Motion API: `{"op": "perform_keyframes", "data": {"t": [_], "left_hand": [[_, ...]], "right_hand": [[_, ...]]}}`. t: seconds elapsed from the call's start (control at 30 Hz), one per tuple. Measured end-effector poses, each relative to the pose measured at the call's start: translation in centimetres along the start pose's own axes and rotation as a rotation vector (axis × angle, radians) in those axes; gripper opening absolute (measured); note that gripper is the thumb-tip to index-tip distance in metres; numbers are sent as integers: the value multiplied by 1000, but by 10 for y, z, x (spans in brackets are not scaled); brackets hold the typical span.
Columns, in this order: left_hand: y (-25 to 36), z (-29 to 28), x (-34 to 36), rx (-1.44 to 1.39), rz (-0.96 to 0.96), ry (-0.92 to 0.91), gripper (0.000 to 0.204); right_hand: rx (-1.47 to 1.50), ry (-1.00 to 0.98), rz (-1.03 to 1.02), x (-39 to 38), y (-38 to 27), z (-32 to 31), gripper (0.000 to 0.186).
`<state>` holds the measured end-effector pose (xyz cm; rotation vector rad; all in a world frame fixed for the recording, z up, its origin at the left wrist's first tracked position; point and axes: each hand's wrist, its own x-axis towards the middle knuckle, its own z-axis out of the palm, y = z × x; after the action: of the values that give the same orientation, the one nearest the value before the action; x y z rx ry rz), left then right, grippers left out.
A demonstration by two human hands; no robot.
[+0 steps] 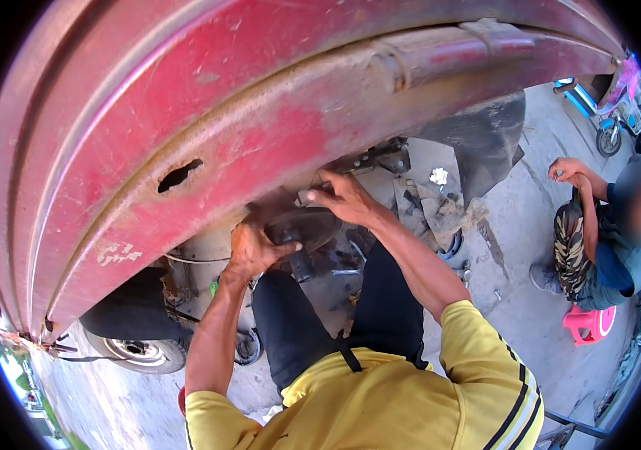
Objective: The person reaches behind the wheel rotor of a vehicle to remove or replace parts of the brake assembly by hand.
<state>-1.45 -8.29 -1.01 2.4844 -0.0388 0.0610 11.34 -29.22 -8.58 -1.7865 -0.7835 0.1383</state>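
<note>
Below the lower edge of a worn red vehicle panel (260, 142), a dark round metal part (313, 227) with a flat, disc-like face sits between my two hands. My left hand (254, 247) is closed on its left side, with the thumb lying across the front and the other fingers partly hidden behind. At the part's upper edge my right hand (344, 197) has its fingers bent together near a small greyish piece; what they pinch is too small to name. A dark cylindrical piece (302, 266) shows just under the disc, above my knees.
Wrenches (347, 271) lie on the ground between my legs. To the right are dirty rags (433, 214) and crumpled white paper (439, 177). A wheel (144, 354) stands at lower left. Another person (598, 232) sits on a pink stool (589, 324), with a blue motorcycle (611, 135) beyond.
</note>
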Motion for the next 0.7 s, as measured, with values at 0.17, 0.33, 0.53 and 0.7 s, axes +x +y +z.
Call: {"op": "perform_keyframes", "data": {"t": [0.17, 0.33, 0.53, 0.7], "left_hand": [[6, 0, 1, -62, 75, 34, 58], [-4, 4, -2, -156, 80, 56, 59], [17, 1, -3, -245, -169, -32, 61], [3, 1, -4, -210, -58, -6, 64]], "right_hand": [[84, 256, -298, -13, 17, -8, 48], [-139, 525, -804, 10, 31, -2, 67], [129, 308, -1029, 40, 31, 27, 68], [429, 45, -1005, 40, 27, 30, 64]]}}
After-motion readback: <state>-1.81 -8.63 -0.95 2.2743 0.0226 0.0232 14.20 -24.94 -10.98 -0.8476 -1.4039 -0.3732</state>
